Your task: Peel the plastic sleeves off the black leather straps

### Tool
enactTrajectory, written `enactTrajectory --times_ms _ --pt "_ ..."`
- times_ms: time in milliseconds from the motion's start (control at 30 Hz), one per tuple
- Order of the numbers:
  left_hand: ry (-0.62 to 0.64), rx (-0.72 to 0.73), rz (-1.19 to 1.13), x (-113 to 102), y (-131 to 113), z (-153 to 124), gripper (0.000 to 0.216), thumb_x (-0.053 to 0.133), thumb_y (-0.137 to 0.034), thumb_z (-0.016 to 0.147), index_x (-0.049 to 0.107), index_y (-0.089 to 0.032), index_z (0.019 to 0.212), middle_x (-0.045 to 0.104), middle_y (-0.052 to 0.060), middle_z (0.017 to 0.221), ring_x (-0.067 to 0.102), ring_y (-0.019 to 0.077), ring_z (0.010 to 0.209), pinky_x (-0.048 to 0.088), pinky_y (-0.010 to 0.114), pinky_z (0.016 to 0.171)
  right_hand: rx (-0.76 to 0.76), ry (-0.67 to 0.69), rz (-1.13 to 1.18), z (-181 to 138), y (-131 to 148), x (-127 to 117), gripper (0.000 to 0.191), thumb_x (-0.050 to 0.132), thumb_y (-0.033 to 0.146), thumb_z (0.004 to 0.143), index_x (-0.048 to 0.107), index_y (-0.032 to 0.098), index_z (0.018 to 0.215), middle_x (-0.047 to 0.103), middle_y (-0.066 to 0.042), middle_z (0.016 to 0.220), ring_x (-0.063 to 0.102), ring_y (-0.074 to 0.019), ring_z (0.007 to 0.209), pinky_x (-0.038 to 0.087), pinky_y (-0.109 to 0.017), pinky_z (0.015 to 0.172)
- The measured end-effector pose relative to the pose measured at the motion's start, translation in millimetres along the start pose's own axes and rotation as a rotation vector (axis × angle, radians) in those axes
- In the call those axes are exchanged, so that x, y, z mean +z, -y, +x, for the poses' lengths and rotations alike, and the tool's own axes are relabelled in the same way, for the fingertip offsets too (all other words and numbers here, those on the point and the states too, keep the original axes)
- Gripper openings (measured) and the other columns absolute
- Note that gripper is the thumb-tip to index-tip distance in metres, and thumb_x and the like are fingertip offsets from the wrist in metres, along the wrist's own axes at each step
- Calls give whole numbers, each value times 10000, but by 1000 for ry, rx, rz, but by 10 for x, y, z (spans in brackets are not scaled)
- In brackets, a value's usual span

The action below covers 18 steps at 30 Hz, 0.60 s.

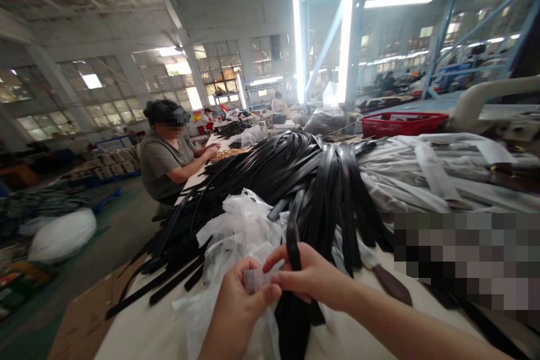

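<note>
My left hand (243, 295) is closed around the end of a thin translucent plastic sleeve (254, 280), whose milky edge shows between thumb and fingers. Close against it, my right hand (310, 275) has its fingers curled, the thumb and fingertips close to the sleeve's end. A glossy black strap (292, 239) loops through my right hand and hangs down below it. Just behind my hands lies a crumpled heap of translucent sleeves (244, 225). Further back spreads a large pile of black straps (274, 163), some draping towards me over the pale table (139, 323).
Straps in whitish sleeves (422, 174) are heaped at the right, with a red basket (403, 124) behind. A co-worker (169, 152) sits at the table's left side by small gold-coloured pieces (230, 154). Cardboard (86, 309) lies at the lower left. One area at right is blurred.
</note>
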<state>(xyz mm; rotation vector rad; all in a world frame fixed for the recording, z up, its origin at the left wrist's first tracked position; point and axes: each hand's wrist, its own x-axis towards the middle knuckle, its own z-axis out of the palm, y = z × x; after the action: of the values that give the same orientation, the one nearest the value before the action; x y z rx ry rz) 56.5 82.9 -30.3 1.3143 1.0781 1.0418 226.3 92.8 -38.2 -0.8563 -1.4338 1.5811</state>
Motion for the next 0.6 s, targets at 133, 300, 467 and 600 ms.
enactTrajectory --times_ms 133,300,467,600 --pt "1 -31 1 34 78 12 640 829 -643 421 391 -196 554 276 -101 476 186 44 461 137 208 448 24 19 -26 -8 -11 15 354 744 431 714 668 99 811 476 73 389 328 -32 314 191 -162 329" --pt "13 -66 50 71 137 3 660 841 -652 360 427 -182 564 343 -82 482 228 50 478 156 212 462 78 4 30 3 -24 22 333 774 416 672 639 120 743 478 79 376 332 -31 312 199 -161 330" --pt "51 -28 -96 92 40 -28 572 824 -616 486 505 -160 617 392 -66 520 298 64 499 216 197 479 67 -75 -5 -9 42 53 210 742 290 669 606 134 700 461 90 372 328 -32 323 214 -159 345" --pt "-96 -96 -152 65 -39 -39 443 837 -514 564 613 -154 693 534 -35 569 412 71 514 313 173 508 42 -128 -68 -20 93 58 134 687 231 688 589 141 696 464 88 380 345 -38 334 226 -163 361"
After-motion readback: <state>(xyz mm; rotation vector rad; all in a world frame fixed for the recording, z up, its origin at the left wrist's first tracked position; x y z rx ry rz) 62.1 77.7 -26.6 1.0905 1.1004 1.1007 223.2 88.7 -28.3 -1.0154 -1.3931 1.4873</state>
